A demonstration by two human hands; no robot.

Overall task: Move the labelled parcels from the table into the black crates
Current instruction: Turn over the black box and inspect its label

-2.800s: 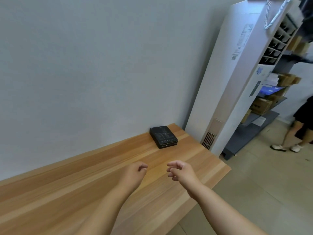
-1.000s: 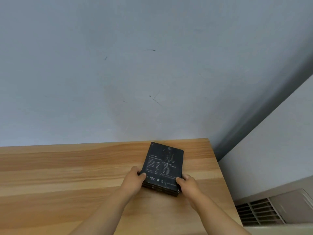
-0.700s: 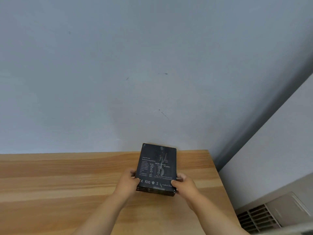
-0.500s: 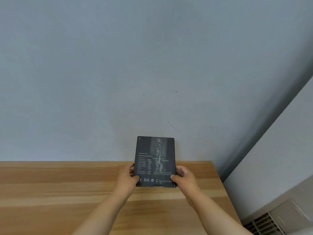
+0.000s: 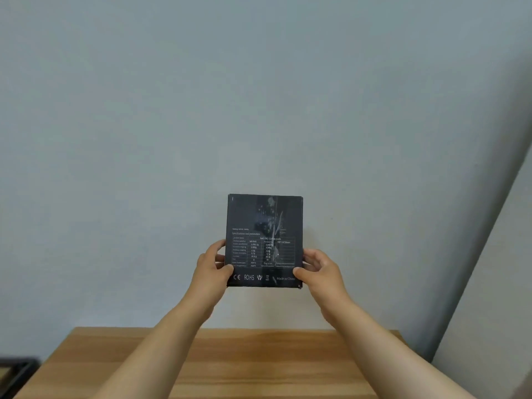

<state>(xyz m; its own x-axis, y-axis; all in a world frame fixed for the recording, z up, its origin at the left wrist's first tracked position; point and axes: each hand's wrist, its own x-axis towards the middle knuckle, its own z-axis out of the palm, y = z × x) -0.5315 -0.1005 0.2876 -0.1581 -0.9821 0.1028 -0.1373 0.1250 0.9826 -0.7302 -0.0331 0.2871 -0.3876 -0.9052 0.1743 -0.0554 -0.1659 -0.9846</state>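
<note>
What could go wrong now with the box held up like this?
The box is pinched only at its lower corners by the left hand and right hand, so it might tip or slip onto the table. Only a crate corner shows at far left, so the carry there might be awkward.

A: How is the light?
B: Soft, even and rather dim; faint glare streaks the dark box [image 5: 264,240].
A: And sharpness?
B: Slightly soft overall, with wide-angle bending toward the right edge.
</note>
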